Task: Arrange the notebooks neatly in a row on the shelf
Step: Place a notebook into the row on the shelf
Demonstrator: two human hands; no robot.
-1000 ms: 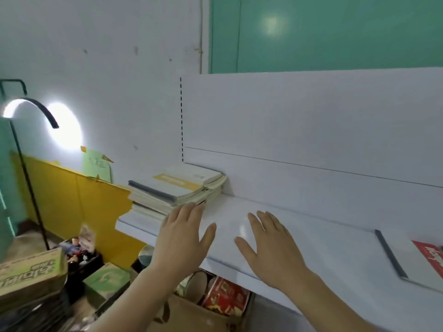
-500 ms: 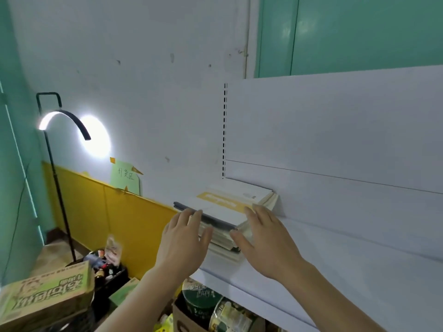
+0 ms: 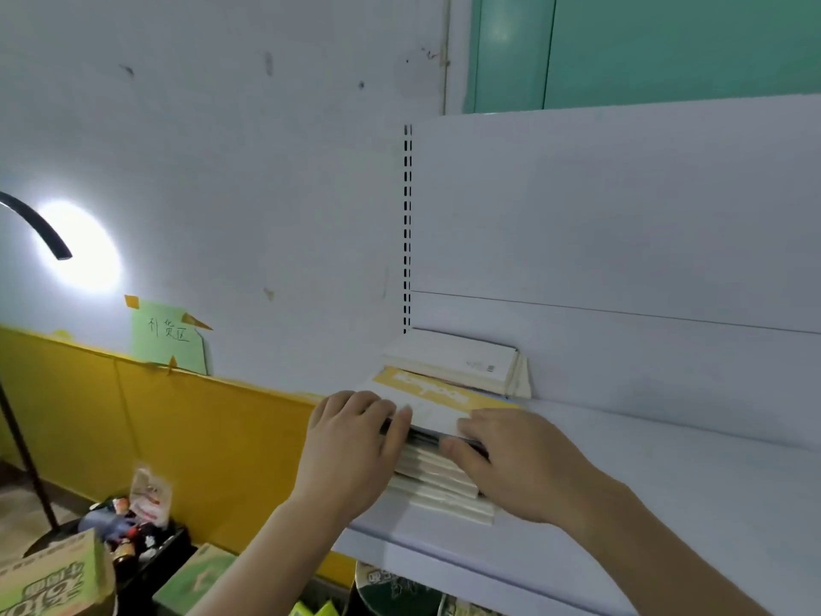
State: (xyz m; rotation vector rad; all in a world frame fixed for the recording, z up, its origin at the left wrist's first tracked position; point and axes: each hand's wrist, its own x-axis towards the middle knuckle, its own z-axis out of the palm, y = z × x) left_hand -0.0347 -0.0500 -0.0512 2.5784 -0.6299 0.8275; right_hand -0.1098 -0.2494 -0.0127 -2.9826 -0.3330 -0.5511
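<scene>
Both hands, left hand (image 3: 351, 455) & right hand (image 3: 511, 464), gripping top notebook (image 3: 426, 404) of stack (image 3: 440, 482), frame centre—lift level, w/o dragging lower ones off shelf (image 3: 666, 482).

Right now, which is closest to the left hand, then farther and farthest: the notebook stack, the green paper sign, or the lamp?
1. Notebook stack, touched by the left hand.
2. Green paper sign, on the wall to the left.
3. Lamp, far left.

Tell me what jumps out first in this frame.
Both hands on the stack of notebooks at the shelf's left end: left hand gripping its near-left corner, right hand curled over the front edge. Far left, a lamp throws a bright glare on the wall.
</scene>
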